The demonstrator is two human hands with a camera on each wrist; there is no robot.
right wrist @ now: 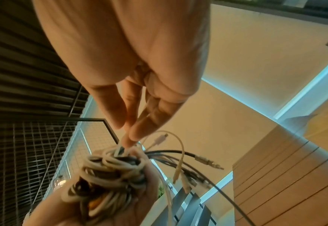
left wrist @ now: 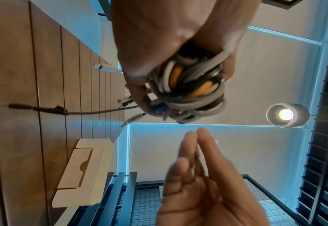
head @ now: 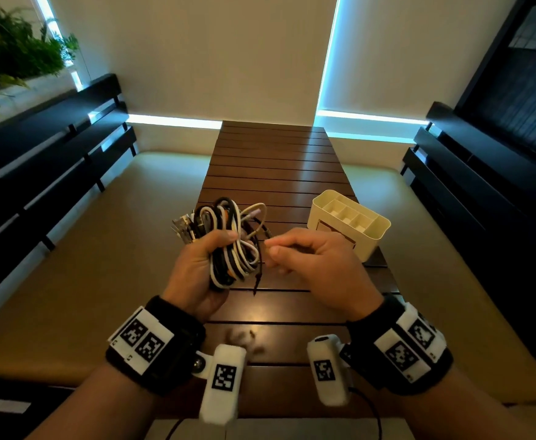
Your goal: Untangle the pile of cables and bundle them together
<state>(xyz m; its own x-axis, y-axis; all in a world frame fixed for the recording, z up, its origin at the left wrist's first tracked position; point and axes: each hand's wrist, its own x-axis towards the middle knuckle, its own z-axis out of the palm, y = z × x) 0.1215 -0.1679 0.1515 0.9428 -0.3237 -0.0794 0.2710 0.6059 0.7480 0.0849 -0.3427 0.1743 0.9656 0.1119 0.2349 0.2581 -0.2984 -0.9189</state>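
Observation:
My left hand grips a coiled bundle of cables, black, white and orange, held up above the wooden slat table. Several plug ends stick out of the bundle's top and left side. A dark cable end dangles from it toward the table. My right hand is just right of the bundle, thumb and forefinger pinched on a thin pale strand that runs back between the fingers. In the right wrist view the fingertips touch a white loop at the bundle's top.
A cream compartment organiser stands on the table to the right of my hands. Dark slatted benches line both sides, with plants at the far left. A hanging lamp shows in the left wrist view.

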